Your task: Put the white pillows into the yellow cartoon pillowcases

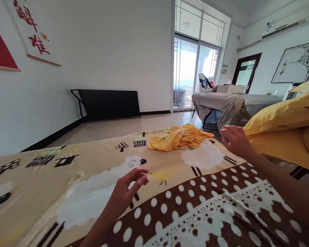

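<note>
Your left hand (137, 178), loosely curled and empty, hangs over the blanket (167, 206), the crumpled yellow cloth (179, 137) lies farther ahead on it, and your empty, slack-fingered right hand (234, 139) seems between grasps, so gripping calls for reaching forward.

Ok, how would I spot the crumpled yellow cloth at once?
Start with the sheep-print blanket filling the foreground. Near its far edge, left of the right hand, lies the yellow cloth. It is a crumpled heap, unlike the larger, puffy yellow bundle at the picture's right edge.

Left hand (135, 180) and right hand (234, 138) are apart, yellow cloth (180, 139) on the blanket (92, 195) beyond.
</note>
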The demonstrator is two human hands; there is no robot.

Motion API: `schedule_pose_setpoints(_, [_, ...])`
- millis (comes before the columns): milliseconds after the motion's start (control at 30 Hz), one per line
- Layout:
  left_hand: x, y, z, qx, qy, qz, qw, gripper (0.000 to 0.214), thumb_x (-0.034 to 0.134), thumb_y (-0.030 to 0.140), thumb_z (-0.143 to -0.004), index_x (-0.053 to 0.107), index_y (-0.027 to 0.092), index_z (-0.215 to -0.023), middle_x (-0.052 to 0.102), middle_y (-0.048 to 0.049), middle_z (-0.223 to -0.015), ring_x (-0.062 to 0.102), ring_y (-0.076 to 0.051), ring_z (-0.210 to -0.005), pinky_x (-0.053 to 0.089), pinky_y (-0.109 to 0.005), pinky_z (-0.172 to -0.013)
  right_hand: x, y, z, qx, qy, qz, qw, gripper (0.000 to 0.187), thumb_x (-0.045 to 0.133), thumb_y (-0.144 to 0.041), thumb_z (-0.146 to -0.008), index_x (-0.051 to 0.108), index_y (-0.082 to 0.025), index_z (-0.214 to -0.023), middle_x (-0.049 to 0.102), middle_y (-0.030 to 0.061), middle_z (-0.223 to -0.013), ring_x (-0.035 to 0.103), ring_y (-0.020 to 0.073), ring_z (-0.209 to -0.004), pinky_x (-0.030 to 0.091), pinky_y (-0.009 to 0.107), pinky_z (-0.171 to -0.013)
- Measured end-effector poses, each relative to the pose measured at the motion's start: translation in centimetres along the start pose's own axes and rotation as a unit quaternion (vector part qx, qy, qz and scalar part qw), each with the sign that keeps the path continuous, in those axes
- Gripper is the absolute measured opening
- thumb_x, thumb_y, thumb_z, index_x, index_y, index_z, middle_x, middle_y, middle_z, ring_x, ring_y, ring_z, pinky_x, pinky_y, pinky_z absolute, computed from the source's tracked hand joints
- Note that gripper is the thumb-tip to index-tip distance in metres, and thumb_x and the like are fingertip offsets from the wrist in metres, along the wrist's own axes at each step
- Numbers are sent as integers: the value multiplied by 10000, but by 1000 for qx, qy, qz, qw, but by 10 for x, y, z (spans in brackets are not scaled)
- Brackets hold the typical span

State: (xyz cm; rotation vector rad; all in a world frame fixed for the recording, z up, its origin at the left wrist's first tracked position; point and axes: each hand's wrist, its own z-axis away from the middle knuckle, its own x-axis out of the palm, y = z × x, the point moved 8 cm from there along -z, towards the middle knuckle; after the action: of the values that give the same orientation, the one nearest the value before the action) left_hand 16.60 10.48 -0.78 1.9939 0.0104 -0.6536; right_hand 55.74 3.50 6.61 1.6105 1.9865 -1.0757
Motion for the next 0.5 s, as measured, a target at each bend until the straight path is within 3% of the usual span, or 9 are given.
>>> schedule_pose_setpoints(100, [5,-14,11,-10,-10,6,1000,298,461,430,-853,607,176,-909,663,-36,-731,622,-181,-727,491,-310,-712,102,-14,-27,21,-80,-73,994,237,657,-290,-827,644,-178,-1036,609,81,-1183,525,246,-1147,392,452,-1015])
schedule_pose_setpoints(200, [1,-25,17,-18,-11,-19,1000,280,467,399,-857,622,168,-890,672,-45,-734,613,-183,-714,471,-308,-697,205,-35,-40,86,-130,-152,976,203,620,-284,-854,645,-165,-1018,636,79,-1108,584,222,-1040,469,410,-922])
schedule_pose_setpoints(267, [-6,-28,19,-16,6,-27,999,269,459,377,-864,628,169,-884,679,-47,-737,605,-181,-708,461,-303,-692,256,-48,-39,135,-148,-199,959,272,578,-321,-891,600,-149,-1100,613,76,-1122,603,194,-980,513,393,-848])
schedule_pose_setpoints(367, [-14,-29,20,-14,21,-43,999,243,455,334,-860,635,172,-856,683,-46,-730,587,-175,-701,446,-292,-684,301,-55,-35,202,-146,-252,935,324,546,-359,-910,565,-159,-1165,585,69,-1163,597,197,-991,522,388,-835])
schedule_pose_setpoints(500, [-20,-30,20,-7,27,-73,997,244,454,318,-863,645,172,-820,683,-52,-742,571,-171,-704,431,-285,-692,320,-42,-33,289,-114,-275,910,297,533,-354,-917,577,-189,-1160,570,74,-1209,584,193,-1015,513,381,-859])
